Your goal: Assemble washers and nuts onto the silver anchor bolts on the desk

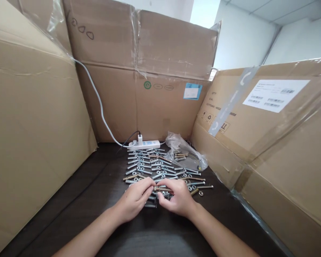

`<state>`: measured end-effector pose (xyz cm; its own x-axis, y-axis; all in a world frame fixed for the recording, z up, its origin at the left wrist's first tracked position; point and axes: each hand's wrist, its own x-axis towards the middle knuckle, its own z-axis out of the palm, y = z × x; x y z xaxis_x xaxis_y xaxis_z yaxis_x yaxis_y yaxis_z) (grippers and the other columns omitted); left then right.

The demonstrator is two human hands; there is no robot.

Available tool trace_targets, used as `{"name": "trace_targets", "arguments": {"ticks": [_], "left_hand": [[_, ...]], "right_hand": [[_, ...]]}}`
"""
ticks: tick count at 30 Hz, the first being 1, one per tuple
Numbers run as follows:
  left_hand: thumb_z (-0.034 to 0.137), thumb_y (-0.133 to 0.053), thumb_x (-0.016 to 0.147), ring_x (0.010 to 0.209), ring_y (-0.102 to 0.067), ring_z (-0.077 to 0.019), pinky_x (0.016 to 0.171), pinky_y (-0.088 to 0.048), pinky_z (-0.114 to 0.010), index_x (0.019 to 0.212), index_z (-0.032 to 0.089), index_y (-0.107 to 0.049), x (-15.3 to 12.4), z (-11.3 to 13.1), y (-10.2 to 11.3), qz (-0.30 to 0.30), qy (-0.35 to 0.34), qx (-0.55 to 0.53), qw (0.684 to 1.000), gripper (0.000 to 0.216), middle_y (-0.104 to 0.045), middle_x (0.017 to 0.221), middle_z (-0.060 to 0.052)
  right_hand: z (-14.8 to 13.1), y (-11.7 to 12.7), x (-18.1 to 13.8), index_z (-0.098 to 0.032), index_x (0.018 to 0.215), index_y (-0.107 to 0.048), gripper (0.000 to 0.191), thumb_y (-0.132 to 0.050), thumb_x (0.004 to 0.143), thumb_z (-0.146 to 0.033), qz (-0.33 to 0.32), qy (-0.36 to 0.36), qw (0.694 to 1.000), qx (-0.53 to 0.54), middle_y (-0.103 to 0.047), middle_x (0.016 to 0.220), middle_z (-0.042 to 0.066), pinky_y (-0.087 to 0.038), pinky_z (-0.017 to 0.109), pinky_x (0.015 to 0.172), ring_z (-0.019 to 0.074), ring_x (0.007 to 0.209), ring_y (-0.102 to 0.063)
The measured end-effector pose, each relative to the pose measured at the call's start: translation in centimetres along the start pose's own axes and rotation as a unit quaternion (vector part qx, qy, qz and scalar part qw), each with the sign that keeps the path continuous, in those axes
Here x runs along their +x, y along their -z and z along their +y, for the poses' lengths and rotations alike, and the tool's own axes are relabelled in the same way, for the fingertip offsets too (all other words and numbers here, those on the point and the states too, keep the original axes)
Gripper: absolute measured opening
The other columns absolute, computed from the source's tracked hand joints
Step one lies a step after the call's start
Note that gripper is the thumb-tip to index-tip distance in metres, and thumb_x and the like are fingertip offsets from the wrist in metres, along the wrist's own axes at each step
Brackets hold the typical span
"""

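A brass-coloured expansion bolt (163,189) with a nut at its left end lies between my two hands, just above the laid-out hardware. My right hand (178,195) is closed round its shaft, thumb below and fingers above. At the nut end, the fingertips of my left hand (136,197) are pressed together on the bolt. Under and behind the hands are rows of silver bolts and sleeves (151,207), partly covered by my fingers. Loose nuts and washers lie among them, such as a nut (200,193) at the right end.
A clear plastic bag (187,153) with several brass-coloured bolts lies behind the rows at the right. Behind them sits a white power strip (147,144) with a plug and cables. Tall cardboard boxes (160,110) enclose the dark table (101,200) at left, back and right.
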<state>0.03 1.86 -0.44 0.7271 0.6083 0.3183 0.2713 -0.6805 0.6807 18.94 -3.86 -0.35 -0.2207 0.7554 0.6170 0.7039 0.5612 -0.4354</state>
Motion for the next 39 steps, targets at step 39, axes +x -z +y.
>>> {"name": "trace_targets", "arguments": {"ticks": [39], "left_hand": [[0.018, -0.037, 0.093, 0.077, -0.045, -0.0124, 0.072, -0.038, -0.024, 0.092, 0.018, -0.050, -0.19, 0.95, -0.15, 0.042, -0.070, -0.007, 0.997, 0.013, -0.046, 0.087, -0.002]], "right_hand": [[0.05, 0.24, -0.40, -0.020, 0.091, -0.065, 0.020, -0.060, 0.071, -0.020, -0.018, -0.005, 0.999, 0.030, -0.067, 0.073, -0.001, -0.044, 0.020, 0.053, 0.0121, 0.057, -0.059]]}}
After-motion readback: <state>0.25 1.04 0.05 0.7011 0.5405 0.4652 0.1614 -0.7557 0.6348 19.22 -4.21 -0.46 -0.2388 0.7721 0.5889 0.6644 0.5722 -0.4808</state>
